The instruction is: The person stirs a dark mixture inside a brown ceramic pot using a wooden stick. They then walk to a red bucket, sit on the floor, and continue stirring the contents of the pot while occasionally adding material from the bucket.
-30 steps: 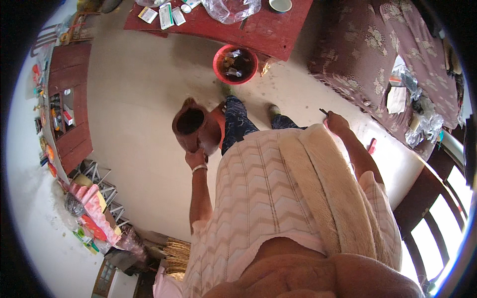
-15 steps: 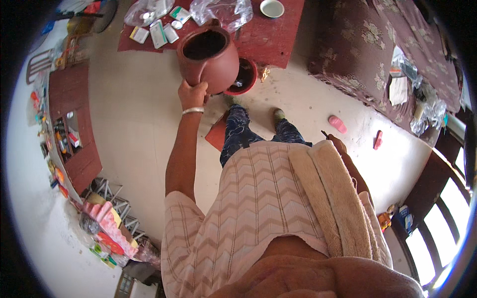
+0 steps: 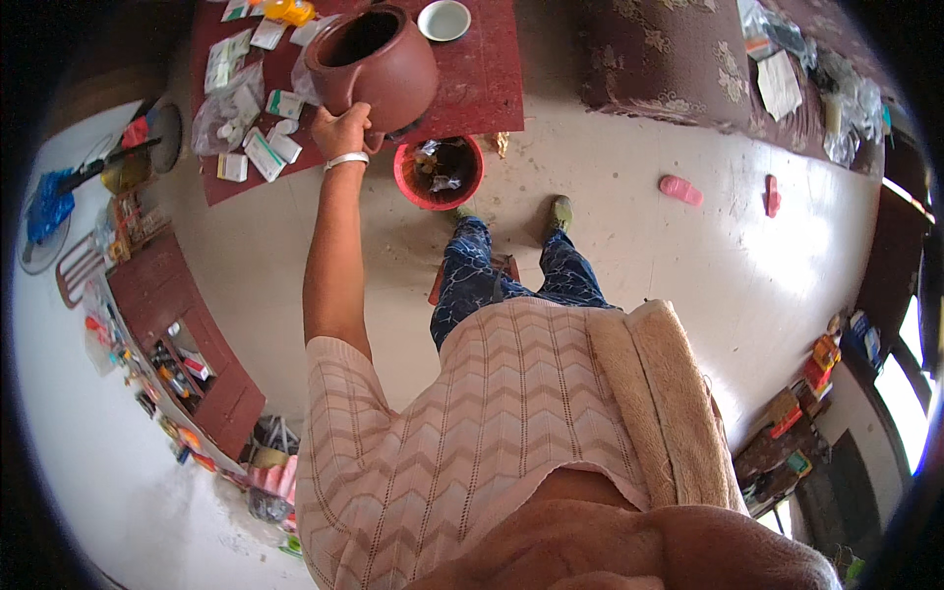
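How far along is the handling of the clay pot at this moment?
Done: the brown clay pot is lifted, gripped at its side handle by the left hand. In hand: it hangs over the edge of the red table, above the red basin, its mouth open and dark. Left: it is not set down. The right hand is out of view.

The pot (image 3: 374, 64) looks like matt brown clay, smooth with a dull sheen. The bracelet (image 3: 346, 159) on the wrist is shiny metal. The surface (image 3: 482, 79) wears a dark red matt cloth. The basin (image 3: 440, 172) is glossy red plastic. The bowl (image 3: 443, 20) looks like glazed white ceramic. The floor (image 3: 629, 236) is smooth and faintly glossy. The towel (image 3: 669, 413) is rough beige cloth.
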Available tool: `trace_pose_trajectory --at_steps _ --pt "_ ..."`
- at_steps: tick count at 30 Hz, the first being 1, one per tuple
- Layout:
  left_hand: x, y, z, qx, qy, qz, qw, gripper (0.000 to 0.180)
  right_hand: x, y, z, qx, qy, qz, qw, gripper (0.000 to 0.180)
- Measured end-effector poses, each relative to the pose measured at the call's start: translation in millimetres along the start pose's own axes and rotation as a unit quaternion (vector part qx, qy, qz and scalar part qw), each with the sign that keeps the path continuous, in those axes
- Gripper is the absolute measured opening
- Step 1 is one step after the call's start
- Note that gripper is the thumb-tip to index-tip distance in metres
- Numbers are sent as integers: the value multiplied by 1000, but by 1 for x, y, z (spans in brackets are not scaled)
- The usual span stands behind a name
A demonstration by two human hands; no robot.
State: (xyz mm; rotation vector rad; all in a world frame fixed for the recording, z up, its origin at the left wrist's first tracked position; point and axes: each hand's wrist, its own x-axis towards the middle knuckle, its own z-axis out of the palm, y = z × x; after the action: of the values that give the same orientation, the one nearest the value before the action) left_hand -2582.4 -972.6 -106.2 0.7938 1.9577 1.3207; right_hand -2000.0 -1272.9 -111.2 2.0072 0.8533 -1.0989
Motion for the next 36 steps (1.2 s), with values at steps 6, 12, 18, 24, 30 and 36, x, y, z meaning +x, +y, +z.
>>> trace_pose_trajectory --at_steps 6,12,18,24,30,36 --pt "42 -23 20 10 -27 30 999 28 2 3 14 -37 -9 -44 998 33" --pt "49 -46 24 -25 -37 3 999 29 0 -3 7 40 17 -92 995 19" --pt "32 -64 25 -68 -40 21 997 22 22 -3 16 3 18 -92 996 19" --pt "14 -73 2 13 -60 19 998 23 55 -31 12 -10 9 -137 990 19" --pt "-1 -127 -45 26 -63 -26 997 21 90 -92 6 -5 -39 -164 986 25" --pt "-7 -170 -60 73 -90 -33 993 14 158 -105 80 92 -10 -241 966 36"
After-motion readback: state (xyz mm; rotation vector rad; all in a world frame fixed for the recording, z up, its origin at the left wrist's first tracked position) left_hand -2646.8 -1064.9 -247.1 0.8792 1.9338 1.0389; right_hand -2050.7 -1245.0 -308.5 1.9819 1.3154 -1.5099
